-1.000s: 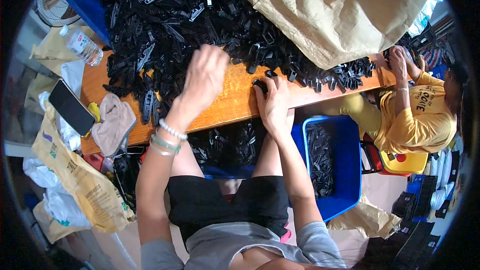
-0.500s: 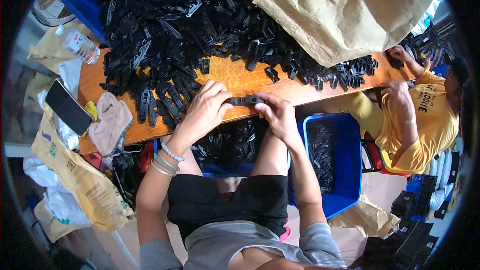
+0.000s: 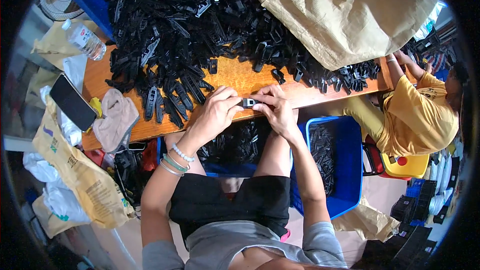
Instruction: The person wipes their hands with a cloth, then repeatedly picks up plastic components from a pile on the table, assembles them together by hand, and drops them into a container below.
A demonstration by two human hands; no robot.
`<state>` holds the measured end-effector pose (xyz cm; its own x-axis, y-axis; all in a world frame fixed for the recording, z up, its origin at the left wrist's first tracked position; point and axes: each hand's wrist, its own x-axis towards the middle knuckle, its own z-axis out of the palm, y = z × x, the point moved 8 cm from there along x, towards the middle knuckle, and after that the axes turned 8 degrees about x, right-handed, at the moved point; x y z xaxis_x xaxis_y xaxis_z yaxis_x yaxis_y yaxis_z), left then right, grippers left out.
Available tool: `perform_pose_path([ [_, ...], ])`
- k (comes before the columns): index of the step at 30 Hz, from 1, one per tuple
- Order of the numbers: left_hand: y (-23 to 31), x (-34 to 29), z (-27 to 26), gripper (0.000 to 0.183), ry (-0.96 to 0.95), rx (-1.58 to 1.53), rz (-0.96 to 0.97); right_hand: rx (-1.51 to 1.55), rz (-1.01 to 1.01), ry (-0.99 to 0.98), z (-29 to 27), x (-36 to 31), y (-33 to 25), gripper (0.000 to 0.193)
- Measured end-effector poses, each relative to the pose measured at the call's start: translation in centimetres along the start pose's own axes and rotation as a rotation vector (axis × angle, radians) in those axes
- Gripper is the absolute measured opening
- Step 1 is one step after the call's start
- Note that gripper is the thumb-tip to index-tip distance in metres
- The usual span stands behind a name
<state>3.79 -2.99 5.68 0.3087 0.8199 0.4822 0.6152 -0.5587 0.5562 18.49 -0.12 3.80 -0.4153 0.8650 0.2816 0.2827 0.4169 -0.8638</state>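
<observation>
A small black plastic part (image 3: pixel 248 102) is pinched between my two hands, just above the front edge of the wooden table. My left hand (image 3: pixel 218 109) closes on its left end with thumb and fingers, while my right hand (image 3: pixel 276 111) grips the right end. My fingers cover most of the part; a pale square opening shows on its top face. Beyond my hands a big heap of long black plastic parts (image 3: pixel 170 35) covers the table, and shorter black parts (image 3: pixel 345 77) lie along the right side.
A blue bin (image 3: pixel 353 170) with black parts stands right of my legs; another blue container (image 3: pixel 227 174) sits below the table edge. A tan sack (image 3: pixel 340 15) lies on the heap. At left are a phone (image 3: pixel 73 102), cloth (image 3: pixel 116 120) and bottle (image 3: pixel 85 40). A co-worker (image 3: pixel 417 115) sits at right.
My hands have come closer together, and less of the black part shows between them. At right, the co-worker has leaned and reached farther toward the table. The whole view has shifted slightly.
</observation>
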Motion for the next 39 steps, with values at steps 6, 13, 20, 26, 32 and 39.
perform_pose_path([
  [6, 0.3, -0.1, 0.2, 0.017, -0.026, 0.045, -0.012, 0.268, 0.116, 0.208, -3.2, -1.4, 1.8, 0.023],
  [13, 0.9, 0.2, 0.5, 0.016, -0.047, -0.008, 0.045, -0.115, -0.184, -0.007, -2.0, -0.8, -1.4, 0.024],
  [20, 1.1, 0.0, 0.6, 0.017, 0.002, 0.049, 0.039, -0.199, -0.034, 0.068, -1.0, -1.6, -1.3, 0.022],
  [26, -1.3, 1.2, -5.2, 0.010, -0.098, 0.545, -0.039, -0.018, 0.066, -0.073, -0.5, -3.7, -2.1, 0.022],
  [32, -2.1, 2.6, -3.1, 0.010, -0.165, 0.628, 0.113, -0.525, 0.026, 0.414, -5.1, 1.4, 0.3, 0.020],
  [39, 0.3, 1.2, -2.9, 0.015, 0.303, -0.032, -0.156, -0.294, 0.056, 0.438, -4.2, 1.5, 1.2, 0.028],
])
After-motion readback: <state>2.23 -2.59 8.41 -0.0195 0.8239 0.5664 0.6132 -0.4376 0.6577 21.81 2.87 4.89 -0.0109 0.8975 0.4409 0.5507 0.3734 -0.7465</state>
